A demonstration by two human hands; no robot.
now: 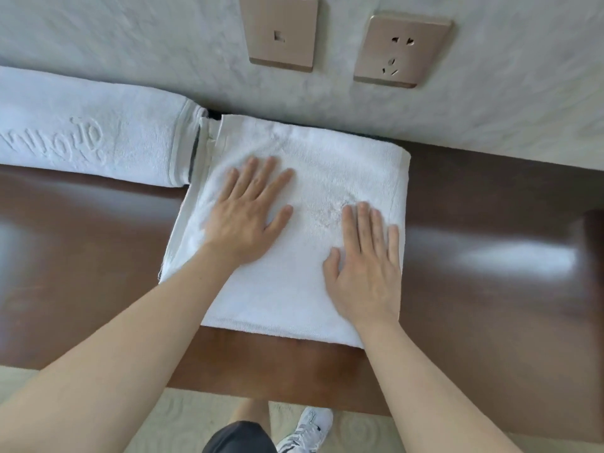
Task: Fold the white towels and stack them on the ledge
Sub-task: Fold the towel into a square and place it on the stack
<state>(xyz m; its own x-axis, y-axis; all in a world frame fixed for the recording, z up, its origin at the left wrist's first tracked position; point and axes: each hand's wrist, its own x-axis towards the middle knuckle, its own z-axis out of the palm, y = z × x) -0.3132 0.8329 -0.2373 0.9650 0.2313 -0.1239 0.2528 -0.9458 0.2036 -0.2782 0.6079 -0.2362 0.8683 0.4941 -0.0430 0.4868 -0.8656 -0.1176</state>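
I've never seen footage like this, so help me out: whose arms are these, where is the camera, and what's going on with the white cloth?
There is no machine here: a person wears a camera on the head, looking down at their own bare arms. The left hand and right hand both lie flat, fingers straight, on a folded white towel, pressing it. Nothing is gripped. The towel lies on a glossy brown wooden ledge against a pale wall. To its left lies a second white towel with raised lettering. On the wall are a switch plate and a power socket. At the bottom you see the person's white sneaker.
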